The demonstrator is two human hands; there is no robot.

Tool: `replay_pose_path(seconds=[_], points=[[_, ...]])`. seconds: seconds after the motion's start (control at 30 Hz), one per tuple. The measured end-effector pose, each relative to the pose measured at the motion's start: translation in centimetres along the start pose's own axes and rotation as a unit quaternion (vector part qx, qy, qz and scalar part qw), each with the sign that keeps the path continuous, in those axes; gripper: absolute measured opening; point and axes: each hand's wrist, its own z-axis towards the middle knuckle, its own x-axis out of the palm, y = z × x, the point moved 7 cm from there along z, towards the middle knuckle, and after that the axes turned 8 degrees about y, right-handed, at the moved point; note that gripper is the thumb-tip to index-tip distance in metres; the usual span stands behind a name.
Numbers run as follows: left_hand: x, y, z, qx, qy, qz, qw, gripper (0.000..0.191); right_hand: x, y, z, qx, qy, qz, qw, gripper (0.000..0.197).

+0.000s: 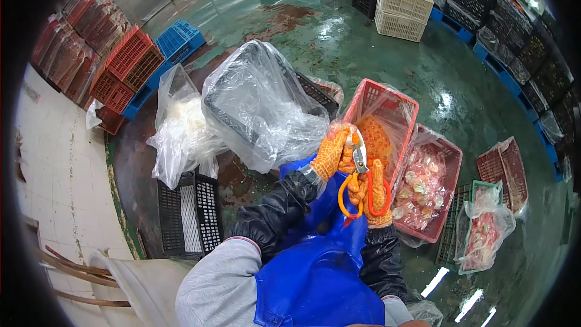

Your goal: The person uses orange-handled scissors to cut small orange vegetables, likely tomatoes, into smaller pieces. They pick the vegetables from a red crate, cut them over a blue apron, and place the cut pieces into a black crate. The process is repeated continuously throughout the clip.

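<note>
Both of my hands wear orange patterned rubber gloves. My right hand (376, 193) grips a pair of scissors (360, 156) by its orange and red handles. The blades point up beside my left hand (333, 147), whose fingers pinch a small item wrapped in clear plastic film (347, 131); my glove partly hides it. Just beyond both hands stands a red plastic crate (411, 113) lined with clear film, with an orange spotted mass (374, 138) inside. To the right, another red crate (454, 181) holds several pink and pale plastic-wrapped pieces (420, 186).
A black crate draped in clear plastic (254, 100) stands ahead left, beside a plastic bag (186, 122). Nearer me is another black crate (206, 218). A green crate (454, 218) sits at right. Stacked black crates (504, 32) line the right side. The green floor (317, 50) looks wet.
</note>
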Motion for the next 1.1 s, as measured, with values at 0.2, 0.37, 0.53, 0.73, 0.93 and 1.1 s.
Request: replay_pose_path(seconds=[0.2,0.37,0.53,0.73,0.93,1.1], points=[[-2.1,0.3,4.6,0.166,-0.06,0.564,0.807,0.046,-2.1,1.3,2.6,0.017,-0.047,-0.048,0.998,0.062],[0.2,-1.0,4.3,0.087,-0.003,0.578,0.811,0.046,-3.5,3.0,2.3,-0.001,-0.116,-0.208,0.971,0.059],[-3.9,-5.1,3.5,0.145,-0.067,0.595,0.788,0.078,-3.7,6.8,-1.2,-0.088,-0.169,-0.292,0.937,0.054],[-12.3,-6.1,3.6,0.018,-0.076,0.9,0.428,0.092,-18.2,6.6,-15.1,-0.196,-0.375,-0.221,0.879,0.035],[-22.9,-1.8,6.1,-0.185,0.067,0.861,0.468,0.039,-22.9,7.5,-24.7,-0.057,-0.524,-0.447,0.723,0.03],[-21.8,-8.0,8.0,0.077,0.051,0.435,0.896,0.014,-17.8,9.8,-25.1,0.14,-0.617,-0.704,0.322,0.034]])
